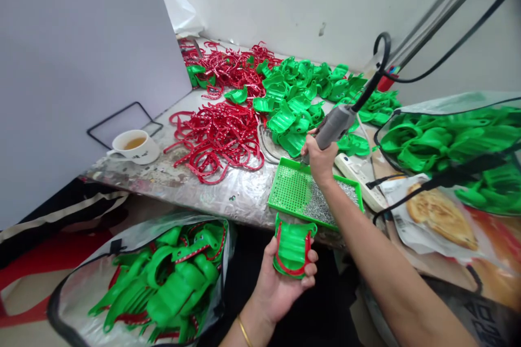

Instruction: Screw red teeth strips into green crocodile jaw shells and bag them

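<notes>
My left hand (277, 287) is closed around a green plastic shell (292, 244) with a red U-shaped strip (306, 255) along its inner edge, held just in front of the table edge. Wrapped round a grey electric screwdriver (336, 122), my right hand (321, 158) holds it tilted, its tip low over a green perforated tray (287, 187). Small silvery screws (325, 206) cover the right part of that tray. Whether the bit touches a screw I cannot tell. A black cable rises from the screwdriver's top end.
Red strips (220, 138) and green shells (293, 108) lie heaped behind the tray. Bags of green parts stand at lower left (171, 282) and right (448, 141). A cup of tea (136, 146), a white power strip (360, 181) and bagged flatbread (439, 217) are nearby.
</notes>
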Demonstrator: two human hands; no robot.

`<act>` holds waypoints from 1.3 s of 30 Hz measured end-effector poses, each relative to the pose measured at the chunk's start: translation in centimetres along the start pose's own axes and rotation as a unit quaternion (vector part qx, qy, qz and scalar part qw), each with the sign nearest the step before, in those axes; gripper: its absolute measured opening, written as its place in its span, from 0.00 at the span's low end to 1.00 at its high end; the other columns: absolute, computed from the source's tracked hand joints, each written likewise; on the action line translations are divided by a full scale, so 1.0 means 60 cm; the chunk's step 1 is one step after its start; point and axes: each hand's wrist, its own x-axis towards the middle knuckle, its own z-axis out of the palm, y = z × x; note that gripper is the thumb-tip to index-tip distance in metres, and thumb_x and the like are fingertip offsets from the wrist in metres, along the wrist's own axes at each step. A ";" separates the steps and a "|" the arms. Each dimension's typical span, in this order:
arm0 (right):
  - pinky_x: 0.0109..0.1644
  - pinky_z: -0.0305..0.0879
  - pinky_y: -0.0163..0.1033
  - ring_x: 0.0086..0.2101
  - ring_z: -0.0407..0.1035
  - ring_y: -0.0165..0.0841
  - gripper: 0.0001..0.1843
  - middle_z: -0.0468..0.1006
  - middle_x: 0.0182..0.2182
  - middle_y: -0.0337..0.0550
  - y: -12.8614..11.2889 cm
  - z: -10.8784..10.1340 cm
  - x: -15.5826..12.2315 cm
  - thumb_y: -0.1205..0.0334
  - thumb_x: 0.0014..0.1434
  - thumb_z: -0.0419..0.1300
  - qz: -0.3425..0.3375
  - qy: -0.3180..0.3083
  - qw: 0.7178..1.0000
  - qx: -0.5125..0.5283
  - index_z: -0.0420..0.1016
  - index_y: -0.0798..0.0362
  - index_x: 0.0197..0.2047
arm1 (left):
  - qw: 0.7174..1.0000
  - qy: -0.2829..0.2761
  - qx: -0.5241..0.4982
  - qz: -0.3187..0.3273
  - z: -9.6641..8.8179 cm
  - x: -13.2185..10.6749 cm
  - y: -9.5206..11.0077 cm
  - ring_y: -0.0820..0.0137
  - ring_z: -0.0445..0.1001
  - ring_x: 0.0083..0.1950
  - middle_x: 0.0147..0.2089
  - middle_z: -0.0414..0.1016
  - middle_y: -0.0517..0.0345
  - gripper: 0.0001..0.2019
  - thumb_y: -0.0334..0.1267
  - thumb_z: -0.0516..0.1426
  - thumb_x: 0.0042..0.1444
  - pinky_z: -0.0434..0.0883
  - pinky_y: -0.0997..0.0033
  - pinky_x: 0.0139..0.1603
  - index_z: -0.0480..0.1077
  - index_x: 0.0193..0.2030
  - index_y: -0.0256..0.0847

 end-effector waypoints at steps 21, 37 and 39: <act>0.19 0.61 0.32 0.15 0.63 0.26 0.08 0.67 0.16 0.32 0.027 0.004 -0.002 0.61 0.49 0.61 0.003 0.011 1.000 -0.015 0.70 0.56 0.33 | 1.000 -0.005 -0.017 -0.010 -0.007 0.000 0.002 0.70 0.63 0.37 0.43 0.66 0.45 0.35 0.57 0.54 0.52 0.56 0.74 0.34 0.64 0.56 0.25; 0.20 0.60 0.34 0.15 0.60 0.26 0.06 0.64 0.16 0.31 -0.073 -0.009 -0.051 0.62 0.52 0.61 -0.010 -0.026 0.998 0.052 0.69 0.52 0.35 | 0.999 -0.024 -0.036 -0.015 -0.004 0.000 0.001 0.70 0.62 0.37 0.43 0.64 0.45 0.37 0.57 0.55 0.51 0.56 0.74 0.35 0.63 0.56 0.23; 0.21 0.60 0.33 0.16 0.60 0.25 0.06 0.63 0.16 0.30 -0.109 -0.015 -0.091 0.62 0.55 0.60 0.014 -0.055 0.996 0.068 0.68 0.52 0.37 | 0.999 -0.024 -0.039 -0.013 -0.002 -0.001 0.001 0.69 0.62 0.37 0.43 0.64 0.45 0.37 0.57 0.54 0.51 0.56 0.74 0.34 0.62 0.56 0.23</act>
